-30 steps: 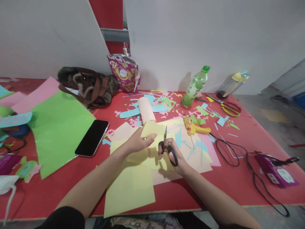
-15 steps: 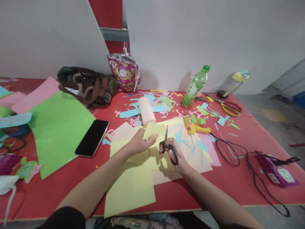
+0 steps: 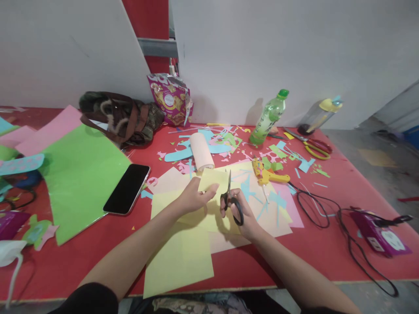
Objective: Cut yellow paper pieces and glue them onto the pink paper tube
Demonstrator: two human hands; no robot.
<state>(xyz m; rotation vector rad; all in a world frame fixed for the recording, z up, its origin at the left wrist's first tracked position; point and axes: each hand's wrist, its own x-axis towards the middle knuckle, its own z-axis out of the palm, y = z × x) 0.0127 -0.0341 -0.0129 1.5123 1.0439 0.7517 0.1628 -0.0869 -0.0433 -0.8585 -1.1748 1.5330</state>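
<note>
My left hand (image 3: pixel 195 195) pinches a small piece of yellow paper (image 3: pixel 213 178) between thumb and fingers, lifted over the table. In my right hand (image 3: pixel 244 214) is a pair of scissors (image 3: pixel 228 192) with black handles, fingers through the loops and blades pointing away from me. The blades are beside the right edge of the paper piece; whether they touch it I cannot tell. Larger yellow sheets (image 3: pixel 180 261) lie beneath both hands. Just beyond the paper piece rests a pale pink paper roll (image 3: pixel 202 151), lying across light blue strips (image 3: pixel 178 155).
A yellow glue gun (image 3: pixel 270 175) with a black cord lies right of my hands. Behind are a green bottle (image 3: pixel 268 117), large scissors (image 3: pixel 314 148), a snack bag (image 3: pixel 170 100) and many paper scraps. Left are a phone (image 3: pixel 127 189) and a green sheet (image 3: pixel 78 174).
The scissors and my right hand have shifted very slightly. The yellow paper piece has tilted a little in my left hand. Everything else stays where it was.
</note>
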